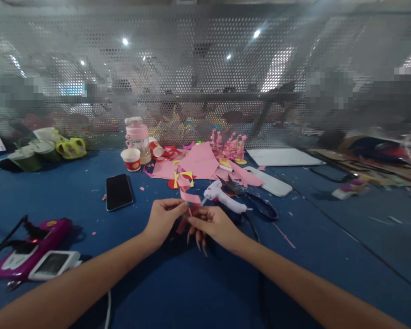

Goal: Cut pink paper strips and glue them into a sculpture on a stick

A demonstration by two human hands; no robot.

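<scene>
My left hand (164, 217) and my right hand (214, 224) meet over the near middle of the blue table. Between their pinched fingertips is a curling pink paper strip (188, 196), its upper end rising in a loose twist. Just past my right hand lies a white glue gun (225, 197), its dark cord trailing toward me. Beside it rest scissors (260, 205) with dark blue handles, blades pointing away to the left. Under and behind the strip are a yellow paper piece with a cut-out (190, 175) and red scraps. My fingers partly hide the lower end of the strip.
Pink paper sheets (198, 162) and small pink paper crafts (234, 147) lie at the back. A black phone (118, 192), a paper cup (131, 160) and a pink-lidded bottle (137, 137) stand left. A purple power strip (34, 249) is near left; a white phone (270, 182) lies right.
</scene>
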